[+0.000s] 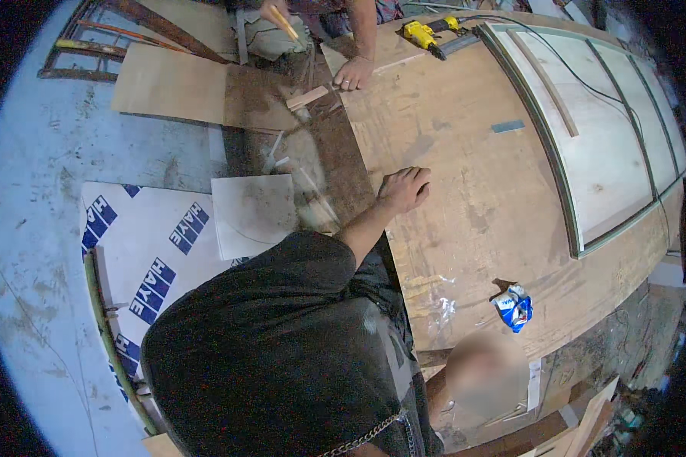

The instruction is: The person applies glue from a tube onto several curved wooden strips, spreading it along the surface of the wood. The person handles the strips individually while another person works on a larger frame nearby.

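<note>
My left hand (pixel 405 189) rests on a large plywood sheet (pixel 472 190) near its left edge, fingers bent, with nothing visible in it. My right forearm (pixel 437 390) reaches toward the sheet's lower edge, where a blur covers my right hand (pixel 482 369), so its fingers and anything it holds cannot be made out. Just above that blur lies a crumpled blue and silver packet (pixel 514 308). At the top, another person's hand (pixel 354 74) presses on the plywood's corner by a short wood piece (pixel 308 97). That person's other hand (pixel 273 11) grips a light wooden stick or handle (pixel 286 24).
A yellow nail gun (pixel 428 35) lies at the far edge. On the right stands a dark-framed pale panel (pixel 617 152) with a loose wood strip (pixel 543 82) and a black hose across it. Boards (pixel 171 82), a blue-and-white printed sheet (pixel 149 251) and scraps cover the floor at left.
</note>
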The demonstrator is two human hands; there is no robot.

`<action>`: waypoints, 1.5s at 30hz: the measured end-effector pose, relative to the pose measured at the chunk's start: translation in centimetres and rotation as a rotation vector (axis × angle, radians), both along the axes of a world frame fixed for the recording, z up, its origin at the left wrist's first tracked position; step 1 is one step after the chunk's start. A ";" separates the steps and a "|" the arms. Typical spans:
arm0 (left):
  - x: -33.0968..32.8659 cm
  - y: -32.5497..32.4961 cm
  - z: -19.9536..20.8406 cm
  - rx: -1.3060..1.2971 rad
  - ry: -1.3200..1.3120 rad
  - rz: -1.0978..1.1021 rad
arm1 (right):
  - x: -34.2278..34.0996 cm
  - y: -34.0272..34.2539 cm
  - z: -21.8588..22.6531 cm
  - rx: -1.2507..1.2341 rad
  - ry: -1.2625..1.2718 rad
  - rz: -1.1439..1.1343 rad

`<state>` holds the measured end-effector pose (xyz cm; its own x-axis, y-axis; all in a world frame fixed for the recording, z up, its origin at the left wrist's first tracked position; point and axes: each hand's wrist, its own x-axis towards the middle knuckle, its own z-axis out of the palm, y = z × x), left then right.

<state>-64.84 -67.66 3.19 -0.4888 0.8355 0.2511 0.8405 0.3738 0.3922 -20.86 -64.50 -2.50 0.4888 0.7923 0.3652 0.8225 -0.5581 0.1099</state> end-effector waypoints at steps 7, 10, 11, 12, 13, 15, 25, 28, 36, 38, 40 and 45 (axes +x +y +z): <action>-0.1 0.1 0.0 -0.013 0.004 -0.003 | -0.2 0.0 0.1 0.036 -0.008 0.006; 0.2 0.0 0.7 -0.050 -0.060 0.025 | -0.4 -0.1 0.4 0.052 -0.007 0.020; 0.3 -0.1 0.8 -0.064 -0.055 0.027 | -0.5 -0.2 0.6 0.052 -0.004 0.018; 0.3 0.0 0.8 -0.081 -0.050 0.027 | -0.6 -0.2 0.8 0.049 -0.001 0.013; 0.2 0.0 0.7 -0.083 -0.050 0.026 | -0.6 -0.2 0.7 0.047 -0.001 0.012; 0.2 -0.1 0.5 -0.082 -0.047 0.025 | -0.6 -0.2 0.8 0.065 0.006 0.017; 0.4 0.0 1.0 -0.108 -0.060 0.041 | -0.9 -0.1 1.3 0.009 0.008 -0.022; 0.2 0.0 0.7 -0.071 -0.063 0.026 | -0.3 0.0 0.6 0.007 -0.001 0.026; 0.2 0.0 0.3 -0.081 -0.058 0.029 | -0.1 0.0 0.0 -0.010 -0.057 -0.005; 0.2 -0.2 0.3 -0.062 -0.042 0.027 | -0.3 -0.1 0.2 0.016 -0.032 0.002; 0.3 -0.2 0.4 -0.046 -0.027 0.023 | -0.2 -0.1 0.3 0.038 -0.009 0.007; 0.3 0.0 0.4 -0.007 -0.042 0.015 | -0.5 -0.1 0.7 0.031 -0.042 -0.006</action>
<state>-64.55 -67.68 3.62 -0.5111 0.8297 0.2243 0.8178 0.3892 0.4239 -21.36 -64.59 -1.84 0.4769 0.7778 0.4094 0.8144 -0.5662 0.1270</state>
